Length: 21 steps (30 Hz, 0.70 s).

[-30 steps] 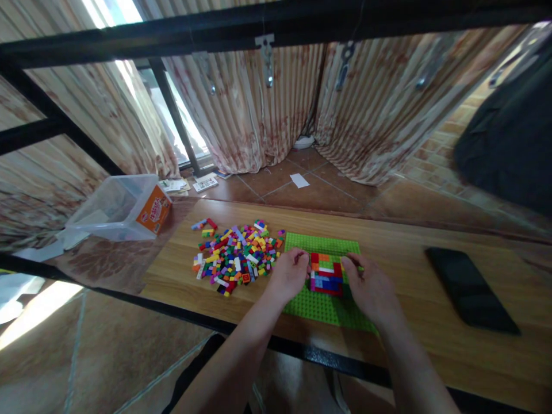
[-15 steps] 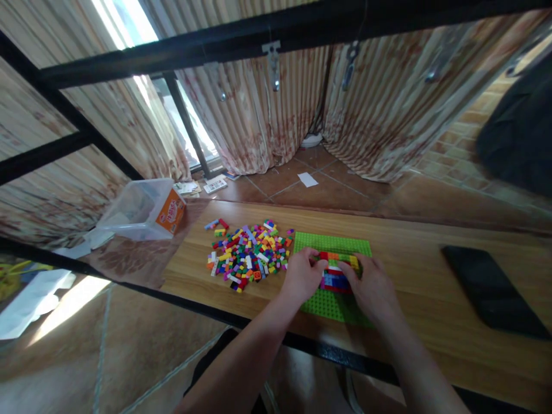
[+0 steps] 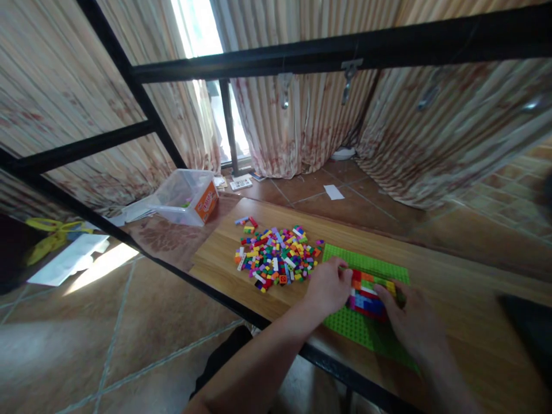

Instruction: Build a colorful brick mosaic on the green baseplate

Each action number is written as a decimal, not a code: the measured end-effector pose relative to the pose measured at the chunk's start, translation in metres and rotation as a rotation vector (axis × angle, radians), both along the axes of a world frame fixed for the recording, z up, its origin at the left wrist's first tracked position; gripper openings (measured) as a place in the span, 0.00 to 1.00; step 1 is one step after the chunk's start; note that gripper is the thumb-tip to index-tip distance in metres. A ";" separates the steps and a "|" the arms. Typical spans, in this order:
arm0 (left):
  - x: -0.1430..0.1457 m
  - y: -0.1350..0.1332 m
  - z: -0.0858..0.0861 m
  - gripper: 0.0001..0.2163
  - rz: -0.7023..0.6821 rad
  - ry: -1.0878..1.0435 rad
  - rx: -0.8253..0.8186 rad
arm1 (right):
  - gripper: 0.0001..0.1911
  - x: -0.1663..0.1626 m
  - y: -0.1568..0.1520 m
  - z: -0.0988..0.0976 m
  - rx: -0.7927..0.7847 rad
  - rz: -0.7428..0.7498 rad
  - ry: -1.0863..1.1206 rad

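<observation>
A block of joined toy bricks (image 3: 366, 298), in rows of red, orange, green, white, blue and yellow, sits on a green studded baseplate (image 3: 351, 329). At its left end my left hand (image 3: 328, 289) is closed, with bent fingers and thumb against the bricks. My right hand (image 3: 413, 316) grips the right end, the thumb lying over the top and the fingers curled round the far side. Some of the bricks are covered by my fingers. Left of the baseplate, a pile of loose toy bricks (image 3: 276, 257) in many colours lies on the wooden table.
A dark flat device (image 3: 528, 330) lies at the table's right. Beyond the left end, a clear plastic tub (image 3: 179, 198) with an orange label stands on the floor. A black metal bar (image 3: 302, 56) crosses above the table, with curtains (image 3: 276, 126) behind.
The view has swung left, so the table and hands appear farther right. Both hands stay at the two ends of the joined bricks; the right thumb still rests on top.
</observation>
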State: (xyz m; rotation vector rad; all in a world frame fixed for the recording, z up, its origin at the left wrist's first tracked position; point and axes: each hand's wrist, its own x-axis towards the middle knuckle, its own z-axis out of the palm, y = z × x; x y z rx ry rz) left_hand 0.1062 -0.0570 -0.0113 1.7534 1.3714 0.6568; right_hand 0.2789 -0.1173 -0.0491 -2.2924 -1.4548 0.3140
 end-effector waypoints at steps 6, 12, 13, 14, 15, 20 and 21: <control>-0.033 0.015 0.005 0.11 0.094 0.183 0.167 | 0.41 0.004 0.002 0.003 -0.046 -0.031 -0.010; -0.059 0.038 0.003 0.11 0.217 0.410 0.409 | 0.39 0.002 0.002 0.006 -0.032 -0.009 -0.025; -0.060 0.042 0.003 0.12 0.211 0.437 0.412 | 0.39 0.002 0.002 0.006 -0.023 -0.007 -0.031; -0.061 0.045 0.001 0.13 0.206 0.458 0.410 | 0.38 0.002 0.001 0.005 -0.015 -0.007 -0.037; -0.062 0.047 0.000 0.14 0.204 0.473 0.405 | 0.38 0.002 0.001 0.004 -0.010 -0.009 -0.040; -0.057 0.048 -0.008 0.18 0.183 0.522 0.410 | 0.37 0.002 0.000 0.001 0.006 0.011 -0.039; -0.056 0.048 -0.010 0.18 0.187 0.528 0.410 | 0.37 0.002 0.000 0.001 0.006 0.009 -0.042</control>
